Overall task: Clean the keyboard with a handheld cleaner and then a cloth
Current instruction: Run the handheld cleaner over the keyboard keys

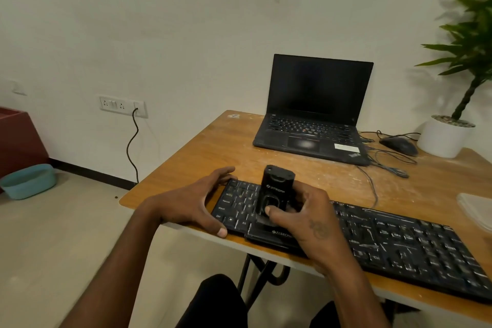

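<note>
Keyboard, black, marked ZEBRONICS, lies along the wooden desk's near edge. Left hand clasps its left end; right hand grips the upright handheld cleaner on the keys. Behind: ThinkPad laptop, mouse, potted plant.

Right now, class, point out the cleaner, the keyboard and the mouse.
cleaner [275,189]: head view, on its upper body.
keyboard [404,242]: head view, on the keys at its right half.
mouse [399,145]: head view, on its back.
</note>
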Motion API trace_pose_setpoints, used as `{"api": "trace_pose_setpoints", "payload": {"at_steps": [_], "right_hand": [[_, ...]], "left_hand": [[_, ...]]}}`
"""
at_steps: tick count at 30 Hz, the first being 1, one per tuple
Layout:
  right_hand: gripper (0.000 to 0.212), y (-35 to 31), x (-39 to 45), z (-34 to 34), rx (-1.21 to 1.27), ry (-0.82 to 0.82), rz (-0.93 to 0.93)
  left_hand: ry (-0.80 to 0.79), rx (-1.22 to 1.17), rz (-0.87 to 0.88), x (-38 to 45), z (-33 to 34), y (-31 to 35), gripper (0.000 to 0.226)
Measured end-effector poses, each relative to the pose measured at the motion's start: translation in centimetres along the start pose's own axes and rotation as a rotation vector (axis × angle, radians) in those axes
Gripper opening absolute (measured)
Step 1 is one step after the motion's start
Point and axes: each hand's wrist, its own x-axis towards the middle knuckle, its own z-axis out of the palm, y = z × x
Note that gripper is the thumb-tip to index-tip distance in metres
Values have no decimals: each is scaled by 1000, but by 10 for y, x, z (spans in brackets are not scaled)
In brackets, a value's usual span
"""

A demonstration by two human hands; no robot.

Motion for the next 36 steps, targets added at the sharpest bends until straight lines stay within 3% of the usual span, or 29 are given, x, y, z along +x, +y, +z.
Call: {"api": "trace_pose_setpoints", "payload": {"at_steps": [7, 16, 24, 32, 36], "right_hand": [[38, 5, -12, -44, -139, 53, -5], [42, -3, -3, 9, -209, -45, -101], [41, -2, -19, -40, -272, -4, -43], [39, -5, -6, 16, -244, -79, -132], [42, 0, -9, 0, -230, -62, -97]], "left_hand": [[0, -12, -5, 0, 0, -2, 130], [-5, -10, 1, -1, -1, -1, 131], [-10, 1, 2, 1, -2, -3, 129], [1, 31, 3, 0, 0, 1, 130], [-6, 41, -3, 0, -1, 2, 130]]}}
